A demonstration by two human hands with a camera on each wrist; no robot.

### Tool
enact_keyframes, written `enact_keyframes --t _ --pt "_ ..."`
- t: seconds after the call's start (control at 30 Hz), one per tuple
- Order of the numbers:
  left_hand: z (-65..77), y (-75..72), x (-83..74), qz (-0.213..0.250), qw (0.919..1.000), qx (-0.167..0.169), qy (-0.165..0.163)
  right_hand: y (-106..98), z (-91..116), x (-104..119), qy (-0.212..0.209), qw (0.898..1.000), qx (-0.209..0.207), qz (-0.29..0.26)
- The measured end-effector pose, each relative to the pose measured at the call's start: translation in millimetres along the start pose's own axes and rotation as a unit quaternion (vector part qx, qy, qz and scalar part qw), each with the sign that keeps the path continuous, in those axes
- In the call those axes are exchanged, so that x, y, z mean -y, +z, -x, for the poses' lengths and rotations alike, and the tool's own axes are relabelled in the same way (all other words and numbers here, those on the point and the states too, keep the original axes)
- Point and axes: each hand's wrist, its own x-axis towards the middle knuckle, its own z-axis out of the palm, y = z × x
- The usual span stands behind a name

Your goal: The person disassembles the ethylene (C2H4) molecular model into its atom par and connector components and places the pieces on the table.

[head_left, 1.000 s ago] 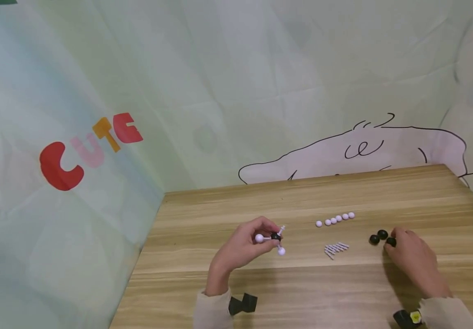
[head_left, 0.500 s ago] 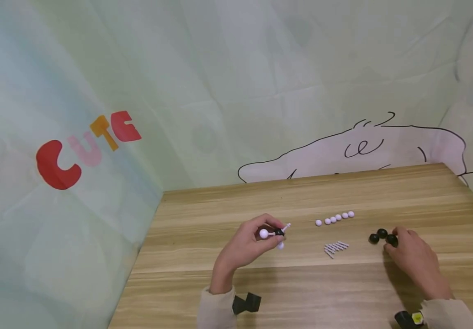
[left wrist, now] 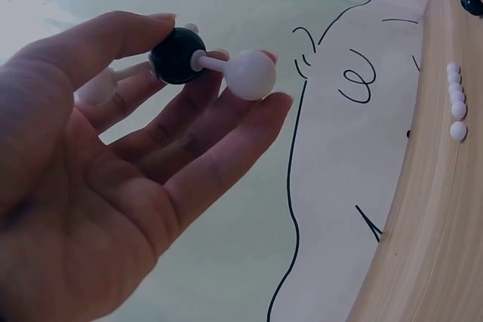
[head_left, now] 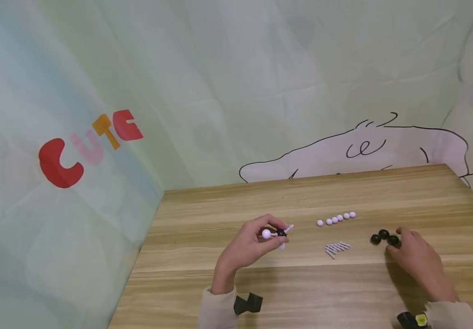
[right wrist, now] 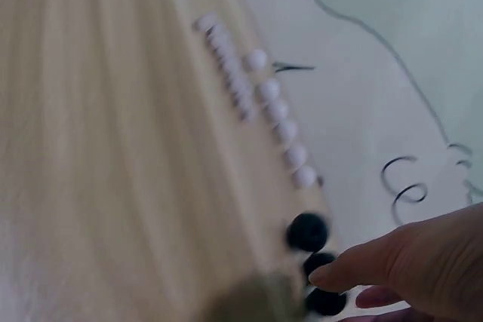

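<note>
My left hand (head_left: 242, 244) pinches a ball-and-stick molecule model above the table, thumb and fingertips on its black ball (left wrist: 178, 56). White sticks lead from the black ball to white balls (left wrist: 250, 75), one pointing left in the head view and another partly hidden below the thumb. A bare white stick (head_left: 289, 227) sticks out at the upper right. On the right, my right hand (head_left: 419, 258) has its thumb and fingers spread beside the nearest of three loose black balls (head_left: 383, 234). In the right wrist view its thumb (right wrist: 355, 268) overlaps the black balls.
A row of several white balls (head_left: 334, 220) lies on the wooden table (head_left: 203, 205) between the hands. Nearer the person is a row of short white sticks (head_left: 337, 247). A printed fabric backdrop (head_left: 236, 91) rises behind the table's far edge.
The model has turned in my left hand, its bare stick swinging right and its lower white ball slipping more behind the thumb. My right fingers have parted from the nearest black ball, now showing more.
</note>
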Motion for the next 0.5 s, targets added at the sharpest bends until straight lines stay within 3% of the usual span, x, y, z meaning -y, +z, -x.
enact_keyframes --t 0.1,0.17,0.3,0.4,0.5 --pt "-1.3 2.2 5.0 0.019 0.9998 0.011 -0.003 -7.0 5.9 16.4 -0.019 0.999 -0.040 -0.015" --pt "-2.4 4.6 5.3 0.036 0.9991 0.019 -0.007 -14.9 11.5 35.8 -0.057 0.994 -0.082 -0.045" --pt "-5.3 11.9 2.1 0.073 0.9967 0.032 -0.012 -27.7 26.9 84.3 -0.185 0.960 -0.149 -0.149" --pt "-7.9 18.5 -0.5 0.079 0.9962 0.037 0.003 -30.3 40.7 114.9 -0.267 0.930 -0.121 -0.223" --pt "-10.0 24.2 -4.1 0.066 0.9968 0.038 0.022 -26.8 51.3 134.4 -0.312 0.903 -0.048 -0.293"
